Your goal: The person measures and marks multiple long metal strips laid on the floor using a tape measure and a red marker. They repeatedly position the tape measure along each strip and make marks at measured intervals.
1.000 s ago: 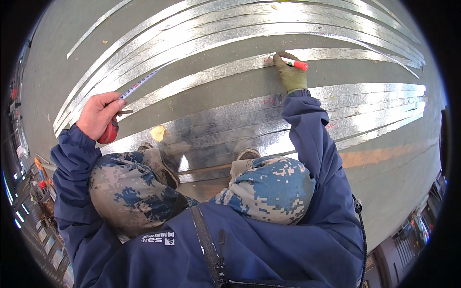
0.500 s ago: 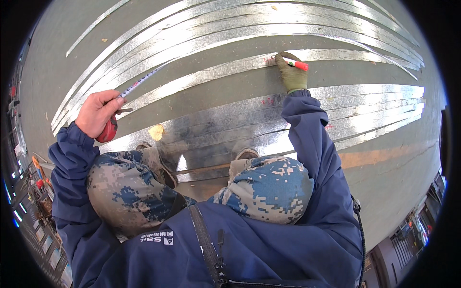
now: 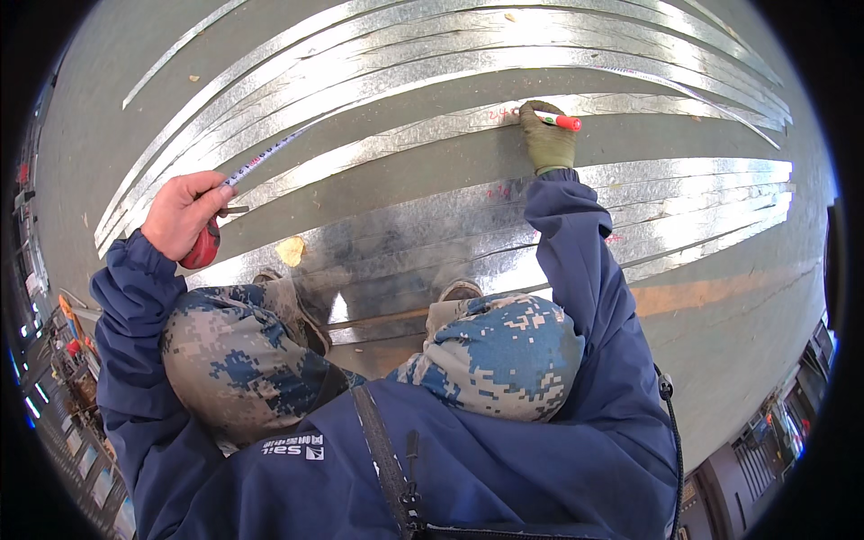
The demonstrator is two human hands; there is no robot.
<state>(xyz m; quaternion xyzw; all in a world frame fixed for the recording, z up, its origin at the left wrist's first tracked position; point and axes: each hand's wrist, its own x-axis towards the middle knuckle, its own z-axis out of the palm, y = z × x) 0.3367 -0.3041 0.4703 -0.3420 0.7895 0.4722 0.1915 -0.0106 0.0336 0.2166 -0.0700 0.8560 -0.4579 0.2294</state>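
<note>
My bare left hand (image 3: 186, 214) is closed around a red tape measure (image 3: 203, 245), thumb pressed on the start of its blade. The white blade (image 3: 286, 142) runs out from there in a long arc to the far right, above the metal strips. In a green glove, my right hand (image 3: 547, 144) grips a red-and-white marker pen (image 3: 562, 121), its red end pointing right. That hand rests at a single shiny metal strip (image 3: 414, 135), where red handwriting shows just left of the fingers. The pen's tip is hidden by the glove.
Several long galvanized strips (image 3: 378, 58) lie side by side beyond the blade. Nearer my shoes, another group of strips (image 3: 684, 193) carries red marks. A yellow leaf (image 3: 291, 251) lies on these. Grey floor (image 3: 720, 360) stretches to the right; cluttered gear (image 3: 76, 346) stands at far left.
My right hand with the marker has shifted slightly right along the strip, and more red writing shows beside it. The left hand and tape measure have barely moved.
</note>
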